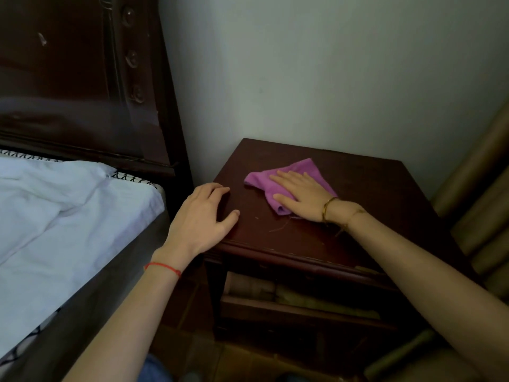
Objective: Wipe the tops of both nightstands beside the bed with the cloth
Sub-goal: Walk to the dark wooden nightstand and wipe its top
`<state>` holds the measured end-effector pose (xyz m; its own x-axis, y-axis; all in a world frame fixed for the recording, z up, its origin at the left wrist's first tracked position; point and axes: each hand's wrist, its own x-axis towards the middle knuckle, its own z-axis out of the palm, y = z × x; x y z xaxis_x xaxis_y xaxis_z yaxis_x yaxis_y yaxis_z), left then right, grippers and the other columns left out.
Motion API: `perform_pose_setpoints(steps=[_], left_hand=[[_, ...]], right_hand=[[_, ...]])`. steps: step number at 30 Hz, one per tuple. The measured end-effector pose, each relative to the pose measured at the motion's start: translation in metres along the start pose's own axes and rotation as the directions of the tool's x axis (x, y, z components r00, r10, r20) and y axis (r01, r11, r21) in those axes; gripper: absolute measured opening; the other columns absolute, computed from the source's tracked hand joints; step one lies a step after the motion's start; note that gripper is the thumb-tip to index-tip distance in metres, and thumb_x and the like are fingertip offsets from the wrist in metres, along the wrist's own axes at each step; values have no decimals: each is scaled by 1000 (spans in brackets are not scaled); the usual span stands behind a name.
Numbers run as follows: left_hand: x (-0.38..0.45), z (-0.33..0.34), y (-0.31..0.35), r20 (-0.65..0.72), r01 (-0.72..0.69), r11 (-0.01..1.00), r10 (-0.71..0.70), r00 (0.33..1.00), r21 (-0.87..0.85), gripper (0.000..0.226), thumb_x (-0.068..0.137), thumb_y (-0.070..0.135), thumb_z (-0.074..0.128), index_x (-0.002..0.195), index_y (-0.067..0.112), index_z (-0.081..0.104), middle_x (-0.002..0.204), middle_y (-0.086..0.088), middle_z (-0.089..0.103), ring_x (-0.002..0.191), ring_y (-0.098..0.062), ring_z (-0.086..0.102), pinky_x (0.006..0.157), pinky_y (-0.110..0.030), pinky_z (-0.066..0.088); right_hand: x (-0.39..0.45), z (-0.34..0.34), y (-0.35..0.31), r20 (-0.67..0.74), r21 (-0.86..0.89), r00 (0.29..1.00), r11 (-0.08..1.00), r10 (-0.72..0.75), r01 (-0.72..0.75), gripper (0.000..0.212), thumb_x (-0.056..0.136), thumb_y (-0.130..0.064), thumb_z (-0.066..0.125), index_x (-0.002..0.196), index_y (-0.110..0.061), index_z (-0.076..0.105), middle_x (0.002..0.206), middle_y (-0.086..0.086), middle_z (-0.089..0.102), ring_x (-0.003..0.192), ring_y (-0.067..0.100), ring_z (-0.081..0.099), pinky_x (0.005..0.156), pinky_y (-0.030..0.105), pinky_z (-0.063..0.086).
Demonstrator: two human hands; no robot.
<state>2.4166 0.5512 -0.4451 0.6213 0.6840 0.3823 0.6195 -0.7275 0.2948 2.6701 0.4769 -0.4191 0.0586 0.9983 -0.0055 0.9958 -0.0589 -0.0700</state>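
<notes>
Against the pale wall (316, 64), we are facing the largest items first: the dark wooden headboard (82, 78) is standing at the left, and below it the bed (55, 216) is lying under a rumpled white sheet, with a patterned mattress edge showing along the headboard side.

Just beside the bed, in the corner, the dark wooden nightstand (371, 194) is standing with its top facing us. Below the top, an open shelf is holding flat items that we cannot identify in the dim light. At the far right, tan cushioned furniture (479, 202) is standing close beside the nightstand.

We are pressing the right hand (300, 197) flat on the purple cloth (292, 175), fingers straight and together, palm down. The cloth is lying crumpled on the nightstand top, toward its middle, with its edges showing beyond the fingers on the left and rear sides. Thin gold bracelets (330, 209) are sitting on the right wrist.

We are resting the left hand (203, 216) on the near left corner of the nightstand top, fingers relaxed and slightly spread, grasping nothing; it is lying apart from the cloth. A red thread (162, 267) is circling the left wrist.
</notes>
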Motion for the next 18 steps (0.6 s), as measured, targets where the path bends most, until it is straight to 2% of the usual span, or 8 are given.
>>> perform_pose_setpoints(steps=[4,6,10,12,16,18], left_hand=[[-1,3,0,-43,32,999,-31,999,13,74,78,64,37,133,16,54,134,-2,51,128,-18,41,106,-34,36],[-1,4,0,-47,35,999,-34,998,24,74,78,64,37,132,16,55,133,-2,52,127,-19,41,105,-35,37],[-2,4,0,-41,39,999,-38,998,17,75,79,66,34,133,17,54,133,1,51,127,-17,41,106,-34,37],[-2,5,-2,-43,36,999,-35,998,24,75,79,66,34,133,18,53,133,1,51,126,-16,41,106,-33,36],[-1,6,-2,-44,22,999,-20,999,33,76,79,66,34,133,15,54,134,-1,51,127,-18,41,106,-33,35],[-1,6,-2,-47,21,999,-19,999,38,77,79,66,33,133,15,54,134,-1,51,127,-18,42,106,-33,35]], right_hand=[[-44,9,-32,-34,29,978,978,-205,206,63,94,-61,22,150,-38,6,159,-12,4,145,7,1,118,34,-4],[-49,6,-27,-9,57,973,971,-230,230,62,94,-62,23,149,-39,5,158,-14,4,143,4,1,117,32,-4],[-31,-3,0,13,14,1000,1000,4,-5,62,95,-60,21,150,-34,8,159,-7,7,146,12,6,115,32,-3],[-32,0,-6,-1,-8,999,999,37,-37,60,97,-56,22,150,-33,8,160,-6,6,146,13,4,116,32,-4],[-69,8,-38,-28,25,987,987,-161,162,61,96,-57,23,150,-37,5,159,-12,2,144,7,0,118,32,-5],[-76,7,-34,-15,51,977,976,-213,214,60,96,-58,24,149,-39,4,157,-16,1,143,2,-1,117,31,-6]])
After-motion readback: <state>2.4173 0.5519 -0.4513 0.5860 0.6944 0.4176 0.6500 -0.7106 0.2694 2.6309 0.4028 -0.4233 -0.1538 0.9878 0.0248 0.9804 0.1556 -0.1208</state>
